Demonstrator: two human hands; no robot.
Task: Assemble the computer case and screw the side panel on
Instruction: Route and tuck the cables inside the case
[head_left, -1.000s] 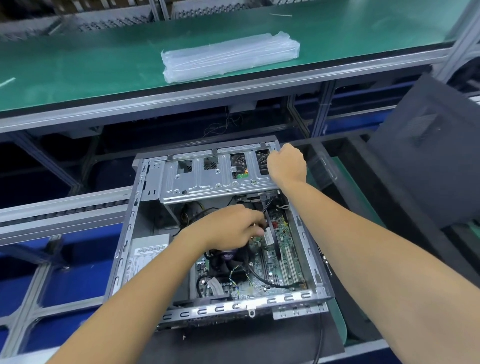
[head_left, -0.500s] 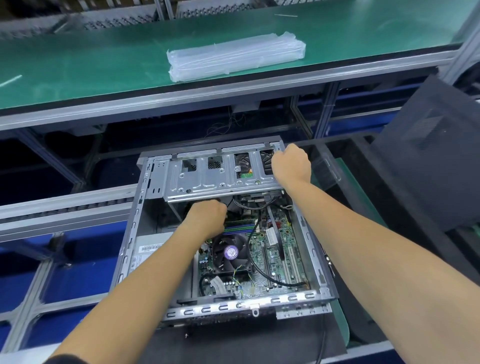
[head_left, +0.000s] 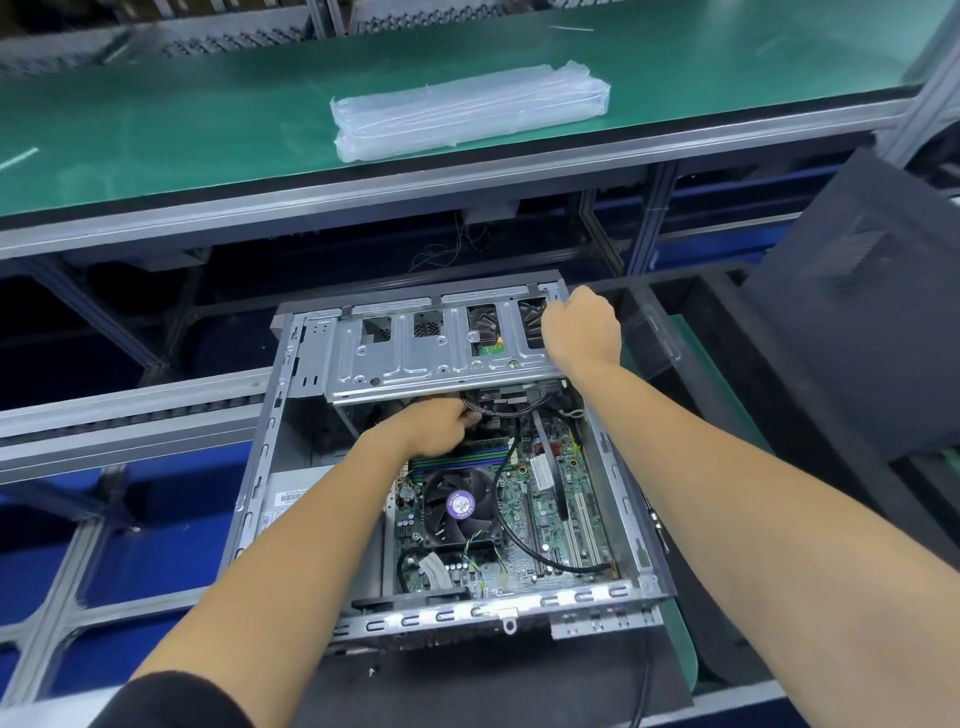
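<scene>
Computer case (head_left: 631, 525): right hand (head_left: 582, 325) fingers grip drive cage (head_left: 441, 358).

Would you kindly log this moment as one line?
case open | right hand grips drive cage | left hand at cables beneath

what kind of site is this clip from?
Likely a PC assembly line: an open computer case sits by a roller conveyor rail, with a green-matted workbench behind and a dark side panel waiting at right.
</scene>
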